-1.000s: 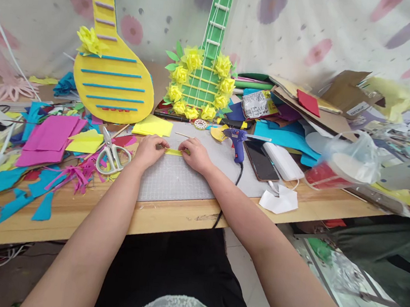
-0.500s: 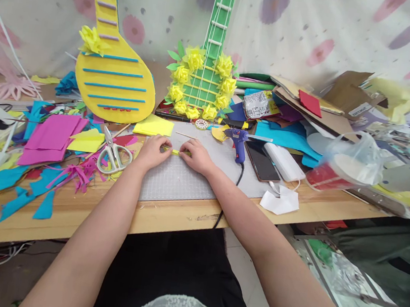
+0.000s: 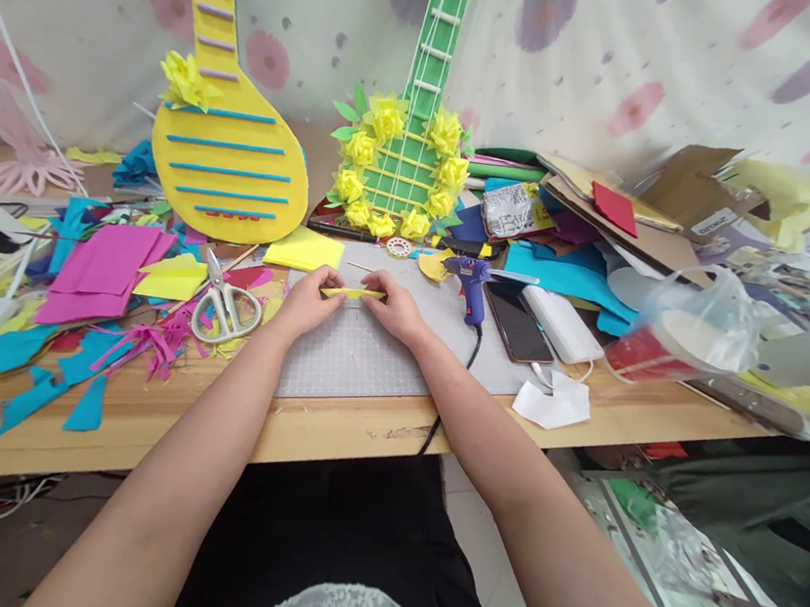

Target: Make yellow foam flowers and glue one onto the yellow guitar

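A narrow yellow paper strip (image 3: 353, 293) stretches level between my two hands, just over the grey cutting mat (image 3: 354, 361). Its left end is pinched by the fingers of my left hand (image 3: 308, 301), its right end by those of my right hand (image 3: 395, 310). Whether the strip is rolled or folded I cannot tell. Beyond my left hand lies a stack of yellow paper (image 3: 304, 249). White-handled scissors (image 3: 227, 309) rest to the left, and a purple glue gun (image 3: 473, 287) lies to the right of my right hand.
A yellow paper instrument (image 3: 232, 149) and a green guitar (image 3: 413, 147) with yellow flowers lean at the back. Paper scraps (image 3: 110, 272) cover the left side. A phone (image 3: 519, 320), white power bank (image 3: 561, 323) and bagged cup (image 3: 681, 342) stand right; the glue gun's cord (image 3: 474, 351) crosses the mat.
My hands have moved slightly apart, and more of the yellow strip shows between them. My fingers have shifted from bending over it to holding its ends.
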Action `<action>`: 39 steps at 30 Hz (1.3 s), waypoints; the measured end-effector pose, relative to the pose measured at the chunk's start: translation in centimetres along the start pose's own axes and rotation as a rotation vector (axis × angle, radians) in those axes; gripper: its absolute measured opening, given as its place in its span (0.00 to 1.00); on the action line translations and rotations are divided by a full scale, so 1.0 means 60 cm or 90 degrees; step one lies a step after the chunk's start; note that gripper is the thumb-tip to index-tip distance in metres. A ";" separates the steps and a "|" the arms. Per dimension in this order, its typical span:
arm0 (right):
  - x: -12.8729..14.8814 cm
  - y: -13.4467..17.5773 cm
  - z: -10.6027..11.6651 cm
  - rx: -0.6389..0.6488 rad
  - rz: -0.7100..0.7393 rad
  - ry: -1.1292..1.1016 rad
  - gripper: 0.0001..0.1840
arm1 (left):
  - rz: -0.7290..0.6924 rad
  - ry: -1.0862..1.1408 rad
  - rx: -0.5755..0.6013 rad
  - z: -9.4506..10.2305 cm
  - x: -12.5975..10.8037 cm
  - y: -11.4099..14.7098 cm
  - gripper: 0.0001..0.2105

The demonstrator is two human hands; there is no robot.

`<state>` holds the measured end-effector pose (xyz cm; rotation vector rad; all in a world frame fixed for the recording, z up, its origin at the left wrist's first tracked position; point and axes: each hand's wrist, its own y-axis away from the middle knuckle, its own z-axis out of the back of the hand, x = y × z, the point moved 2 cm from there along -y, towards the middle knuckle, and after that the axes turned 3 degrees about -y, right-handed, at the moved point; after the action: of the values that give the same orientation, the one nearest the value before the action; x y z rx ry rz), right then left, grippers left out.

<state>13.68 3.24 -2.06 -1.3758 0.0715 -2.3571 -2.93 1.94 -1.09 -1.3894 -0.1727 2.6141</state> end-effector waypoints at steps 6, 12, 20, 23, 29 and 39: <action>-0.013 -0.009 0.008 -0.101 -0.043 -0.176 0.19 | 0.183 0.294 0.024 -0.016 -0.021 0.004 0.08; -0.015 -0.009 0.008 -0.127 -0.060 -0.264 0.20 | 0.267 0.398 0.095 -0.025 -0.036 0.010 0.10; -0.017 -0.007 0.009 -0.167 -0.062 -0.285 0.18 | 0.280 0.364 0.089 -0.033 -0.032 0.010 0.09; -0.018 -0.007 0.010 -0.181 -0.068 -0.314 0.19 | 0.283 0.357 0.091 -0.032 -0.034 0.011 0.08; -0.014 -0.007 0.011 -0.179 -0.070 -0.355 0.19 | 0.287 0.356 0.095 -0.030 -0.033 0.011 0.06; -0.021 -0.015 0.009 -0.183 -0.059 -0.349 0.17 | 0.274 0.351 0.114 -0.027 -0.037 0.000 0.13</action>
<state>14.39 4.62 -2.58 -2.1583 0.1980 -2.0095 -0.35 1.50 -0.21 -2.1943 0.4669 2.3289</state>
